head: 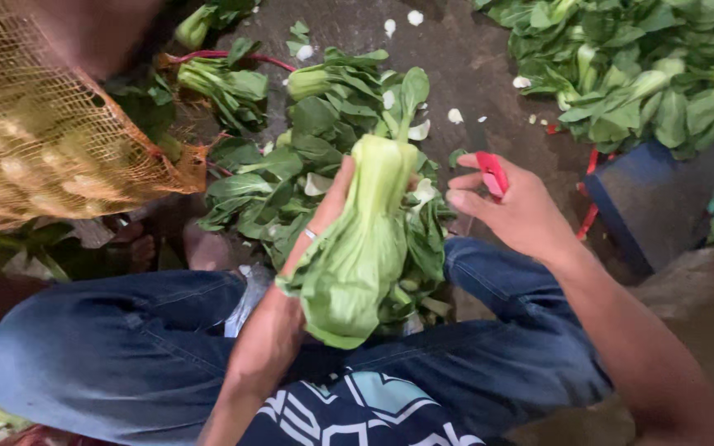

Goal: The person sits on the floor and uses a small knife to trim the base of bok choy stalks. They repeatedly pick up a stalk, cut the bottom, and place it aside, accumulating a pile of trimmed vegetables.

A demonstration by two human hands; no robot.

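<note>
At far left an orange mesh sack [43, 132], coarse and netted, bulges with pale lumps. Loose leafy greens [291, 157] lie on the dark, rough floor [464, 66]. The left hand [321, 221], a ring on one finger, is wrapped around a bok choy [365, 239] with smooth pale stalks, held above the person's jeans. The right hand [510, 206] pinches a small red tool [492, 173]. At right a blue crate [663, 206] carries more heaped greens [638, 66].

The left hand [317, 221], a ring on one finger, wraps around a pale green leafy bok choy head [365, 239]. The right hand [516, 211], just right of it, pinches a small red plastic tool [492, 173], forearm angled down-right.
</note>
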